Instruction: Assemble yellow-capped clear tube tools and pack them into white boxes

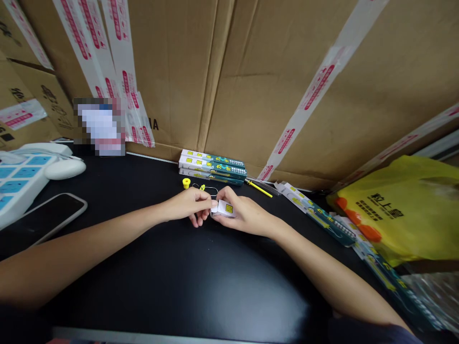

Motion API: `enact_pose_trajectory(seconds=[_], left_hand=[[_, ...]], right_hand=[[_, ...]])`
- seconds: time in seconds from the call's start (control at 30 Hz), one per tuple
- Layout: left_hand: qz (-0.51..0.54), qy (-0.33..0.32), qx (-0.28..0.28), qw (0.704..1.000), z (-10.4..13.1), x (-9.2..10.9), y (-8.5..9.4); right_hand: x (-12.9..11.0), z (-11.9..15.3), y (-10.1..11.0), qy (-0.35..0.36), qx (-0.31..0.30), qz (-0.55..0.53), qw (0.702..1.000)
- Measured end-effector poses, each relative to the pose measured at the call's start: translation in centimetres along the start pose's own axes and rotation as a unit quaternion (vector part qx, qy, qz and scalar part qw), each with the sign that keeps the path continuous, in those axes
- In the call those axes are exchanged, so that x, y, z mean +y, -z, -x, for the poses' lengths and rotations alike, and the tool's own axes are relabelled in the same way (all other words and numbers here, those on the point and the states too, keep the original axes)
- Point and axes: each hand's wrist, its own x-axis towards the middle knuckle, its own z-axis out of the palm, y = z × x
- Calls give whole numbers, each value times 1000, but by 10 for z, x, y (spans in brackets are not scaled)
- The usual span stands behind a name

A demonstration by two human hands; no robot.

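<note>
A small white box (225,209) with a yellow printed square is held between my hands above the black table (186,277). My right hand (247,213) wraps round its right side. At its left end, my left hand (193,203) pinches the white edge between thumb and fingers. Just behind my hands lie a yellow spool-like piece (186,183) and a small yellow part (202,188) with a thin wire loop. The box's far side is hidden by my right hand.
Long printed boxes (211,167) are stacked against the cardboard (172,71). A yellow stick (260,188) lies beside them. More long boxes (315,212) and a yellow bag (405,205) are at right. A phone (43,222) and a power strip (21,177) lie left.
</note>
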Motion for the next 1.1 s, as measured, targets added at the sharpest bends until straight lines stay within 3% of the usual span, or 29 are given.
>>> enact_pose_trajectory(seconds=[0.3, 0.67, 0.97, 1.1], left_hand=[[-99, -41, 31, 994, 3, -4, -4], [-67, -41, 36, 996, 0, -7, -10], [-10, -83, -40, 996, -3, -6, 1], [-16, -88, -45, 995, -4, -8, 2]], right_hand=[[4, -1, -12, 7, -7, 88, 996], [-1, 1, -13, 30, -20, 56, 998], [5, -1, -5, -13, 8, 69, 998], [5, 0, -7, -10, 7, 62, 998]])
